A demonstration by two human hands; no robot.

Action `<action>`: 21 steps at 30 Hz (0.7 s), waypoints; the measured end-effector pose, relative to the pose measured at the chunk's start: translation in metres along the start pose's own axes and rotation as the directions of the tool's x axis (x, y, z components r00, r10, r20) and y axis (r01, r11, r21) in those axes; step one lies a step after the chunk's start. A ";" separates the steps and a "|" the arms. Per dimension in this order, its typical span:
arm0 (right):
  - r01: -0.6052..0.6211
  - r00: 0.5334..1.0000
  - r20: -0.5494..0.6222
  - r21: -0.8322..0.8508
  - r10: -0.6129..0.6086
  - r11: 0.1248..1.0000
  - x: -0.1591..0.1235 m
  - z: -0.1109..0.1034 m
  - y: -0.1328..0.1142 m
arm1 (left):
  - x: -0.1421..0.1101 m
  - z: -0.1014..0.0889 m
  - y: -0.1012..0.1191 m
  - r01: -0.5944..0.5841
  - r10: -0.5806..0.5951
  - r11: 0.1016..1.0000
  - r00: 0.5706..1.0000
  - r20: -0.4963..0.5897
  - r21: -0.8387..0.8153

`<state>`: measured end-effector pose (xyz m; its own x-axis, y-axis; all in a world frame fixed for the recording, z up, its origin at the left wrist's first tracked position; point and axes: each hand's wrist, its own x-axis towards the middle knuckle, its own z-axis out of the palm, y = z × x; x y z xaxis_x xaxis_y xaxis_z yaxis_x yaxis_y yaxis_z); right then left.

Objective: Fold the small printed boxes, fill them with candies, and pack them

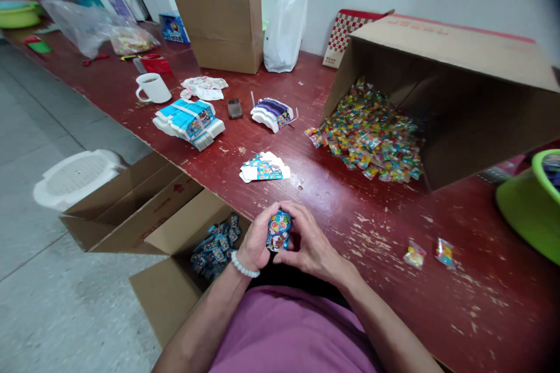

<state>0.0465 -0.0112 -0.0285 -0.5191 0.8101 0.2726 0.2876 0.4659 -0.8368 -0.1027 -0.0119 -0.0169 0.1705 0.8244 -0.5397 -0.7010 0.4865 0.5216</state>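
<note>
Between my two hands is a small blue printed candy box (279, 232), held upright in front of my body at the table's edge. My left hand (258, 240) wraps its left side, with a pale bead bracelet at the wrist. Fingers of my right hand (308, 239) close round its top and right side. Just beyond lie a few flat, unfolded blue-and-white cartons (266, 168). Below my left hand, an open cardboard box (170, 291) on the floor side holds many small dark-blue boxes (216, 247). Two candy packets (414, 254) lie to the right.
A tipped carton (472, 70) spills many wrapped candies (371, 134) on the red table (350, 215). Bundled blue cartons (188, 119), purple cartons (272, 113) and a white mug (153, 88) stand farther back. A green basin (531, 210) is at right, a white stool (79, 178) at left.
</note>
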 end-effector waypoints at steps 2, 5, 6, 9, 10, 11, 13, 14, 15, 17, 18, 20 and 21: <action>0.048 0.999 0.033 -0.140 -0.044 0.989 0.002 0.003 0.001 | 0.001 -0.005 -0.001 0.019 -0.020 0.999 1.000 0.021 0.040; 0.012 1.000 0.007 -0.235 -0.011 0.972 0.007 0.013 0.002 | 0.002 -0.012 -0.003 -0.131 0.130 0.986 0.991 0.008 0.103; 0.002 1.000 -0.001 -0.235 -0.002 0.972 0.009 0.017 0.002 | 0.002 -0.014 -0.002 -0.191 0.190 0.973 0.982 0.020 0.126; 0.017 0.998 0.064 -0.180 -0.005 0.984 0.022 0.024 0.000 | 0.000 -0.020 0.005 -0.300 0.292 0.935 0.954 0.068 0.192; 0.033 0.993 0.114 -0.145 -0.016 0.989 0.028 0.024 0.002 | -0.002 -0.024 0.010 -0.314 0.309 0.925 0.949 0.058 0.215; 0.042 0.988 0.155 -0.109 -0.024 0.993 0.036 0.022 0.005 | -0.003 -0.028 0.015 -0.322 0.325 0.915 0.945 0.032 0.243; 0.016 0.987 0.163 -0.080 -0.003 0.997 0.054 0.017 0.017 | -0.006 -0.044 0.026 -0.325 0.365 0.886 0.929 -0.065 0.331; -0.026 0.993 0.114 -0.100 0.037 0.995 0.065 0.013 0.026 | -0.008 -0.055 0.032 -0.324 0.398 0.860 0.909 -0.121 0.395; -0.087 0.995 0.031 -0.150 0.092 0.985 0.075 0.008 0.036 | -0.009 -0.068 0.038 -0.315 0.438 0.825 0.881 -0.178 0.469; -0.241 0.966 -0.158 -0.279 0.203 0.930 0.095 0.001 0.058 | -0.013 -0.100 0.048 -0.270 0.525 0.732 0.809 -0.265 0.625; -0.289 0.950 -0.209 -0.300 0.233 0.909 0.103 -0.002 0.067 | -0.015 -0.116 0.052 -0.229 0.560 0.671 0.779 -0.281 0.705; -0.357 0.922 -0.269 -0.315 0.279 0.879 0.115 -0.004 0.083 | -0.019 -0.148 0.058 -0.157 0.636 0.541 0.719 -0.280 0.826; -0.378 0.912 -0.284 -0.309 0.295 0.873 0.118 -0.003 0.088 | -0.021 -0.160 0.060 -0.110 0.644 0.508 0.707 -0.292 0.854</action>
<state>0.0131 0.1267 -0.0679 -0.1598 0.9776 0.1370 0.6959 0.2100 -0.6867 -0.2593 -0.0463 -0.0805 -0.5329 0.8118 -0.2388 0.2165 0.4036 0.8889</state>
